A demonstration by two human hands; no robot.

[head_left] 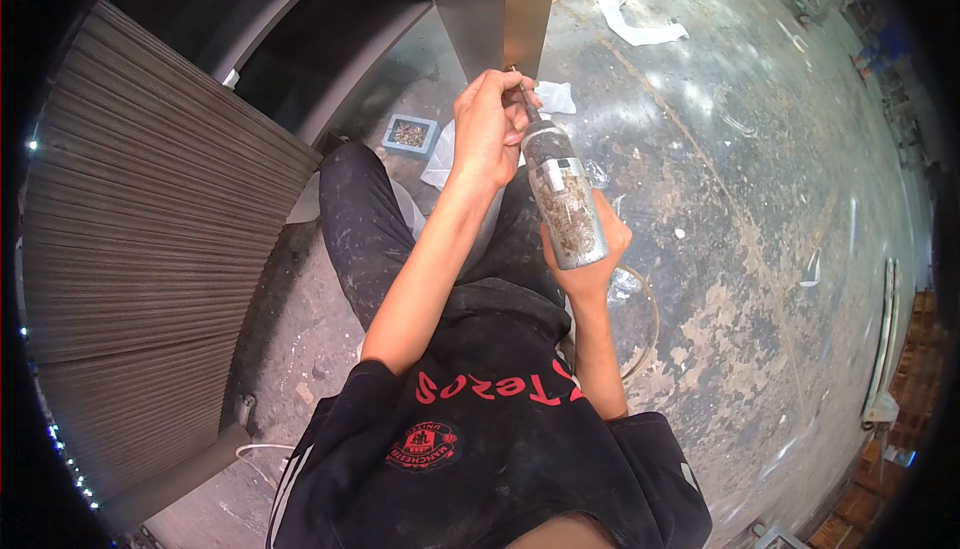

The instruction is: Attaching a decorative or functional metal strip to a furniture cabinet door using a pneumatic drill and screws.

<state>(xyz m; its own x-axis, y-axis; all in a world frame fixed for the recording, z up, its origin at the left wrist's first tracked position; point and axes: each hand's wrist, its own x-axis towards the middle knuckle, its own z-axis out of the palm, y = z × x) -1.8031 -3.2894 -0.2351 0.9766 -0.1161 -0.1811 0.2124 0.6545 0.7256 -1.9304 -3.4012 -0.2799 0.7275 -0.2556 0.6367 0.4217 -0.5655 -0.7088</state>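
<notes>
My right hand grips an air screwdriver, a worn, silvery, cylindrical power tool. Its narrow front end points up and away from me, at the edge of an upright panel. Around the tip, the fingers of my left hand are pinched together against the panel's lower part. Whatever sits between those fingertips is too small to make out. Most of my right fingers are hidden behind the tool body.
A blue-grey box of small metal pieces stands on the floor beyond my left knee. To the left rises a ribbed brown panel. A thin hose curves beside my right forearm. White scraps lie on the stained concrete floor.
</notes>
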